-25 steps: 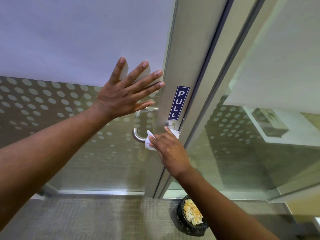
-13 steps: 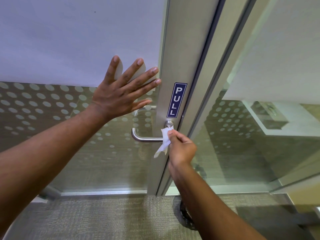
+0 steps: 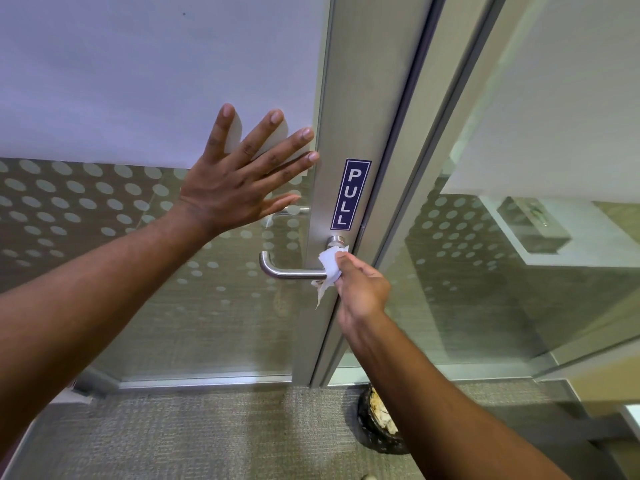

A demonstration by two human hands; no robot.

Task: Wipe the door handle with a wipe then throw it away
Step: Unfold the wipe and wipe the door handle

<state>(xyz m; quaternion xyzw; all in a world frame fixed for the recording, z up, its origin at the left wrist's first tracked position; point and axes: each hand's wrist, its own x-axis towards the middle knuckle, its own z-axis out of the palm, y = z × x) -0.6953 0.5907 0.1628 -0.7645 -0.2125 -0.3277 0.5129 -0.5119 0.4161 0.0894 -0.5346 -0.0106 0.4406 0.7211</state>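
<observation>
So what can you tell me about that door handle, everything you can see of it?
The door handle is a brushed, silvery metal lever, a round bar lying level, with its free end curving back toward the glass on the left. On the right it meets a round collar on the metal door frame, just under the blue PULL sign. The right hand presses a crumpled white wipe against that inner end, one corner hanging below. The left hand lies flat on the glass above, apart from it.
</observation>
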